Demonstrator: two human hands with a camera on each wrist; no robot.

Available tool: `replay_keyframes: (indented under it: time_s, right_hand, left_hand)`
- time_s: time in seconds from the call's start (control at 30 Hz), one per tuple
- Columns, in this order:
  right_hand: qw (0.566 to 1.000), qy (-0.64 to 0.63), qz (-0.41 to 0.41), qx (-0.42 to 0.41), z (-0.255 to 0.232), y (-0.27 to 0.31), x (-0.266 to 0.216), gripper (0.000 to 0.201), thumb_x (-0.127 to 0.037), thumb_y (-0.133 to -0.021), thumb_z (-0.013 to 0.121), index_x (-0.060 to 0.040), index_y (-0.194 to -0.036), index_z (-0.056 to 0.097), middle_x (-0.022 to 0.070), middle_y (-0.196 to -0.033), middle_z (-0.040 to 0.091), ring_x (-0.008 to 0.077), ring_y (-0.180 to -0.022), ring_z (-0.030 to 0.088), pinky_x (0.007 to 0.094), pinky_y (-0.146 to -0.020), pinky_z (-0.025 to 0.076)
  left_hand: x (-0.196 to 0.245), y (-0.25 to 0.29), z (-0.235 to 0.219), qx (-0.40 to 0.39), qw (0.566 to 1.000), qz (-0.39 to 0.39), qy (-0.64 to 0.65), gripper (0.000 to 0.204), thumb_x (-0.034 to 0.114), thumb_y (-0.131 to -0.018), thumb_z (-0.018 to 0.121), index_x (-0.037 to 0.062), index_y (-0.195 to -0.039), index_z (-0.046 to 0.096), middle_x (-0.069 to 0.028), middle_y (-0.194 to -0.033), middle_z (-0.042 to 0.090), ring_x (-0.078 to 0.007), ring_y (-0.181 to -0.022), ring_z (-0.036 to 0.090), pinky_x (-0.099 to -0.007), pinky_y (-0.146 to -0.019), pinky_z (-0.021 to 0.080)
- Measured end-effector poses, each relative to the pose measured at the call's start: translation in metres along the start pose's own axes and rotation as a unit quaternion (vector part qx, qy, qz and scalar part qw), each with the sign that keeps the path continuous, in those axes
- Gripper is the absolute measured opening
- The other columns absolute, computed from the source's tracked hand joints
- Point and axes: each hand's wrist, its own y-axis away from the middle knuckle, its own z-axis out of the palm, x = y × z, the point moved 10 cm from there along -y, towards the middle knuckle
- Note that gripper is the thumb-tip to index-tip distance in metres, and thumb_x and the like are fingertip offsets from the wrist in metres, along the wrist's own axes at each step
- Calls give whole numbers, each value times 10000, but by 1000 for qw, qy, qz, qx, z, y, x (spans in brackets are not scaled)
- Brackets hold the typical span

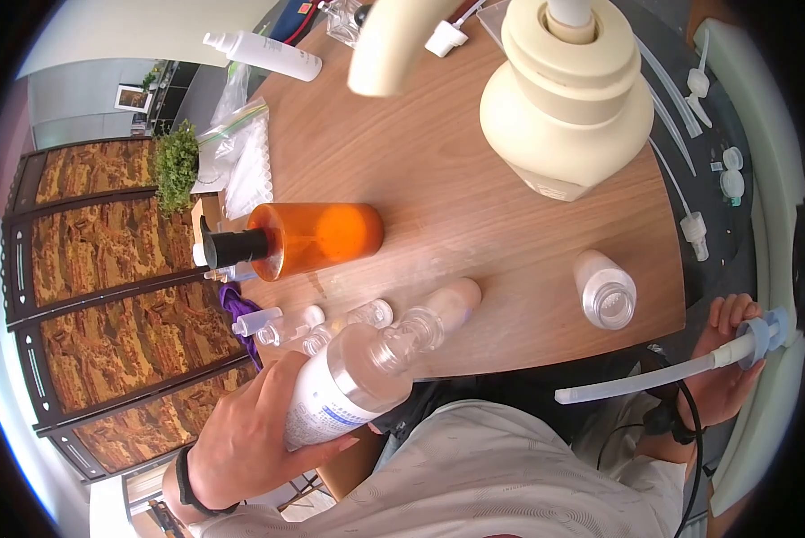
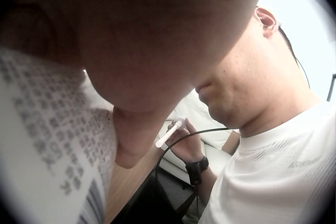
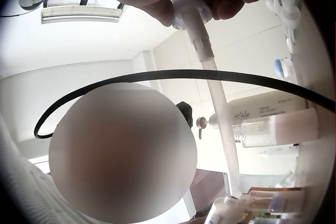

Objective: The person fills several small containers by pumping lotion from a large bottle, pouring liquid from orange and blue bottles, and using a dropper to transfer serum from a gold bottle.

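A white printed bottle (image 1: 335, 399) with a silvery band and a clear threaded neck is gripped by my left hand (image 1: 246, 439). It leans over the table's near edge, its uncapped neck overlapping a small clear bottle (image 1: 452, 305) in the head view. Dense small print on its label (image 2: 50, 129) fills the left side of the left wrist view. Off the table's right side, my right hand (image 1: 730, 386) holds a pump head (image 1: 757, 339) by its pale blue collar. The pump's long translucent dip tube (image 1: 636, 381) points toward the left; the right wrist view shows the fingers around the collar (image 3: 193, 11).
An orange bottle with black pump (image 1: 317, 238) and a large cream pump bottle (image 1: 568, 125) stand on the wooden table (image 1: 411, 170). Small clear bottles (image 1: 349, 318) line the near edge; another (image 1: 607, 291) stands right. Loose pumps (image 1: 694, 233) lie beyond the right edge. A black cable (image 1: 694, 430) hangs by my right wrist.
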Motion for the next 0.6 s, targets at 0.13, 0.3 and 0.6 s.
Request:
replay_keyframes:
  time_s: [0.13, 0.3, 0.6]
  right_hand:
    - [1000, 9, -2, -8, 2, 0, 0, 573, -434, -954, 660, 29, -1211, 443, 80, -1045, 380, 177, -947, 364, 344, -889, 294]
    - [1000, 7, 9, -24, -7, 2, 4, 629, -529, -972, 622, 9, -1266, 485, 83, -1075, 409, 180, -994, 408, 351, -913, 292]
    - [1000, 12, 12, -19, -10, 2, 5, 633, -516, -950, 658, 7, -1260, 486, 86, -1079, 405, 177, -987, 409, 343, -903, 297]
  left_hand:
    - [-1, 0, 0, -2, 1000, -3, -3, 826, 470, -836, 861, -42, -1358, 477, -243, -1037, 682, -417, -910, 741, -464, -712, 611]
    - [-1, 0, 1, -11, 1000, -4, -1, 831, 472, -838, 859, -46, -1360, 471, -247, -1033, 682, -418, -895, 743, -463, -714, 613]
    - [1, 0, -1, -12, 1000, -3, -1, 823, 458, -838, 864, -48, -1353, 470, -257, -1029, 687, -420, -892, 749, -464, -720, 616]
